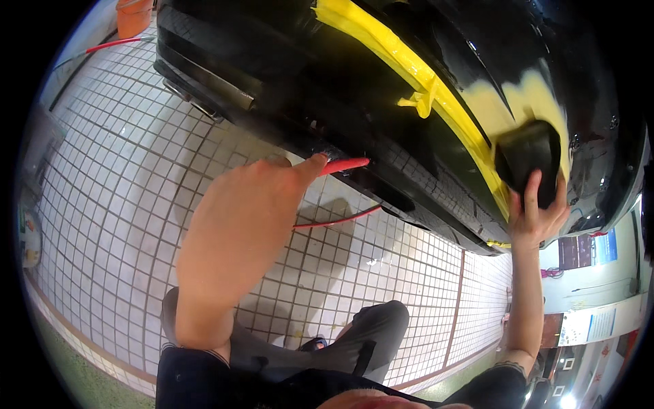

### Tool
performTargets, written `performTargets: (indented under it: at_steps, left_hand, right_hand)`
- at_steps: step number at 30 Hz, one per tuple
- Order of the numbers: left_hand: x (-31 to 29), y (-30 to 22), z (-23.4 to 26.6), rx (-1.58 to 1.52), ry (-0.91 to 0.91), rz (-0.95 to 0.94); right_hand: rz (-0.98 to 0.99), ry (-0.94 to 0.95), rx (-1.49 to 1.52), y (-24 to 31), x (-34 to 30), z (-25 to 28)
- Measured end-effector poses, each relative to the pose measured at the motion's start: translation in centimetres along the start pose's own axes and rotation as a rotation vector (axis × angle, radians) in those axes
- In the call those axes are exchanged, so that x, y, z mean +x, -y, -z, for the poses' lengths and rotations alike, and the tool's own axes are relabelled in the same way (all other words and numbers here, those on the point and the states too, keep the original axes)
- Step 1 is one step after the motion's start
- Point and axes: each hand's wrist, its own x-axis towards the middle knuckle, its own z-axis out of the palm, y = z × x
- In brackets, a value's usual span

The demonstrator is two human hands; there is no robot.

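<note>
My left hand (248, 221) is closed around a red hose (346, 165), with its end pointing at the lower part of a black car bumper (286, 95). A lower stretch of the same hose shows beneath the hand. On the right, my right hand (538, 215) grips a dark, rounded block-like pad (528, 153), its fingers spread over the near side. The pad lies against a pale yellow sanded patch (541, 95) on the car body. Yellow masking tape (402, 58) runs along the body beside the patch, with a loose crumpled piece hanging from it. The pad's underside is hidden.
White tiled floor (122, 204) with dark grout lies below the car. An orange bucket (133, 17) stands at the far left, near another red hose piece (112, 44). My bent knee (385, 327) is close beneath the bumper. Posters (589, 249) hang on the wall at right.
</note>
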Motion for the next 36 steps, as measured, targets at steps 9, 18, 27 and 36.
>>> performTargets:
  at_steps: [9,18,27,36]
  left_hand:
    - [0.6,0.9,-1.0,0.021,-0.044,-0.01]
    - [0.1,-0.6,-0.9,0.01,-0.078,-0.003]
    - [0.4,-0.7,-1.5,0.067,0.089,-0.062]
    - [0.1,-1.5,-1.9,0.066,0.077,-0.06]
  right_hand:
    - [0.087,-0.125,-0.032,6.5,11.5,0.0]
    - [-0.017,0.04,-0.012,1.5,2.2,0.5]
    - [0.041,-0.09,0.057,4.4,6.3,-0.1]
    - [0.018,-0.08,-0.005,6.3,9.6,-0.7]
